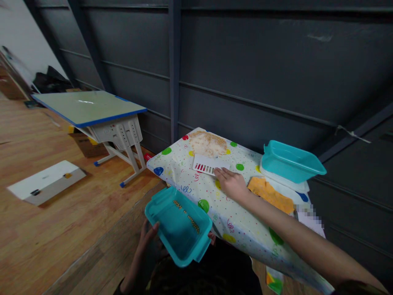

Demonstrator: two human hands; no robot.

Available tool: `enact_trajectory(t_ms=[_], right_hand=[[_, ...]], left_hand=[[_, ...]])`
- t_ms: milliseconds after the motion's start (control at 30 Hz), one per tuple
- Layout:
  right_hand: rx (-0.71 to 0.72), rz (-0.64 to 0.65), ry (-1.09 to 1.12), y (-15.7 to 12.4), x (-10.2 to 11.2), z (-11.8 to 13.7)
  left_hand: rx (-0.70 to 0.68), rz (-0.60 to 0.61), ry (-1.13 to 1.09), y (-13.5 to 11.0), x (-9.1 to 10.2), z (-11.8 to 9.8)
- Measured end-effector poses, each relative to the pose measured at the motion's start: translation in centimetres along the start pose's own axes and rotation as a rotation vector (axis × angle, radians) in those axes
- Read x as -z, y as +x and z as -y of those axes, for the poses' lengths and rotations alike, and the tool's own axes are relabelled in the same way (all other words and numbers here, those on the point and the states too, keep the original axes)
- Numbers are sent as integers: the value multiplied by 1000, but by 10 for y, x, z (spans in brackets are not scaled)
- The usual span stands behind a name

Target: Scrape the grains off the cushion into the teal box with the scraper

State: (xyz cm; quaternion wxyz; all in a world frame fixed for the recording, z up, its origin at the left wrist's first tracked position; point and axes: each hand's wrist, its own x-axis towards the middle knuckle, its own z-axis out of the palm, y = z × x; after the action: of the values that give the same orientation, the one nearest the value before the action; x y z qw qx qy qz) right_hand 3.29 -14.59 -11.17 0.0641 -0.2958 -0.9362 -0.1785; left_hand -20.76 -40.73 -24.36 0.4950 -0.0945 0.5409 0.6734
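Note:
My left hand (148, 234) grips the left rim of a teal plastic tub (201, 246), its thumb over the edge. The tub is tilted in front of the table, with a line of small tan beans (193, 224) inside. My right hand (232, 184) is closed on the right end of a white slotted plastic piece (205, 166), which lies low over the tablecloth. Just beyond that piece spreads a heap of pale grains (207, 143) with tan beans along its far side. The right fingertips are partly hidden.
A second teal tub (287, 162) sits on a white lid at the table's right, near an orange cloth (270, 193). The dotted tablecloth (181, 180) covers the table. A dark panelled wall rises behind. Left stand a desk (92, 107) and a white box (46, 182).

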Motion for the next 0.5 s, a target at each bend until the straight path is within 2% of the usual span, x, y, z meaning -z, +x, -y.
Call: enact_trajectory(t_ms=[167,267,333,500], right_hand=[[79,-61,34,-25,-3,3],[114,-97,59,-30,1,5],[98,-95,69,-24,5,6],[1,-54,112,14,20,6]], left_hand=[[-54,33,66,-3,3,1],[-35,46,64,-6,4,0],[-13,42,66,-8,3,0],[-10,68,92,-12,3,-4]])
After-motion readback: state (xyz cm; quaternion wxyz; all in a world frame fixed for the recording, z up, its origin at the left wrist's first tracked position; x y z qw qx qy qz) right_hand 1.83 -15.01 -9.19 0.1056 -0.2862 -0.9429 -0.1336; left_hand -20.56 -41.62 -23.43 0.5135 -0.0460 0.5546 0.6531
